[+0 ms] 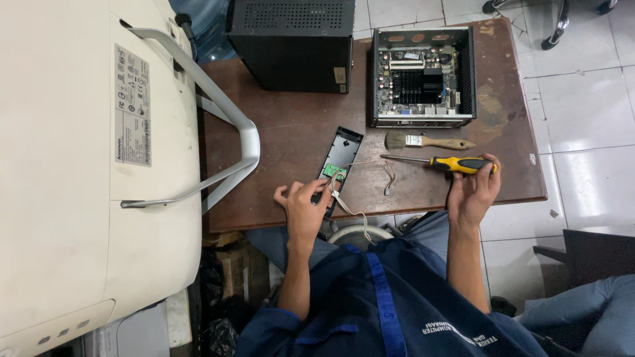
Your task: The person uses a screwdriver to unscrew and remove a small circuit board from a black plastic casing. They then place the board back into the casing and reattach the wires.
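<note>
Black plastic front panel strip (pixel 338 158) with a small green circuit board (pixel 335 173) lies on the brown wooden table (pixel 291 125), pinned under the left hand (pixel 305 206).
Left fingers press flat on the strip's near end, not curled; right hand (pixel 471 192) wraps the yellow-and-black screwdriver (pixel 440 162). Small open grey computer case (pixel 422 74) is already uncovered, panel off; board looks still attached, hard to tell. Grey rectangular label (pixel 132 106) sits on the cream monitor back (pixel 79 165); tan sticker (pixel 340 75) on black cover (pixel 291 43).
</note>
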